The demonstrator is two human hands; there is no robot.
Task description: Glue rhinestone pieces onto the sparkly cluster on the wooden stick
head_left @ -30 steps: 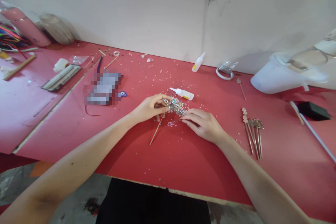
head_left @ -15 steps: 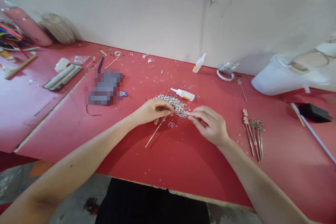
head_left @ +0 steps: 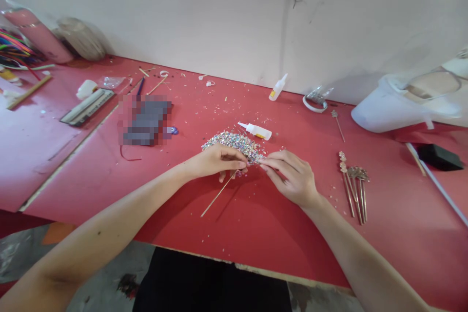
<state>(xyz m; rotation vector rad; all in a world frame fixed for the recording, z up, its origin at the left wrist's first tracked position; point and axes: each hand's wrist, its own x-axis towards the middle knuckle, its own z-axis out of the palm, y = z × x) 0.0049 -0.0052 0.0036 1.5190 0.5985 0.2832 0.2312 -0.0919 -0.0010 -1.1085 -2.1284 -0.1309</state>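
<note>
My left hand [head_left: 223, 162] pinches a thin gold hair stick [head_left: 218, 196] near its upper end; the shaft slants down to the left above the red table. That upper end is mostly hidden by my fingers. My right hand [head_left: 290, 173] is closed at the fingertips, close to the stick's head, on something small that I cannot make out. Just behind both hands lies a heap of sparkling rhinestones [head_left: 234, 141]. A glue bottle [head_left: 259, 131] with a pointed nozzle lies on its side behind the heap.
Several finished-looking gold hair sticks [head_left: 356, 187] lie at right, a single one [head_left: 338, 126] farther back. A second glue bottle [head_left: 278, 87] stands near the wall. A white bucket [head_left: 380, 103] and black block [head_left: 439, 157] are at far right; a pixelated dark object [head_left: 148, 123] lies left.
My left hand has moved slightly down and right with the hair stick, uncovering more of the rhinestone heap. My right hand stays almost in place.
</note>
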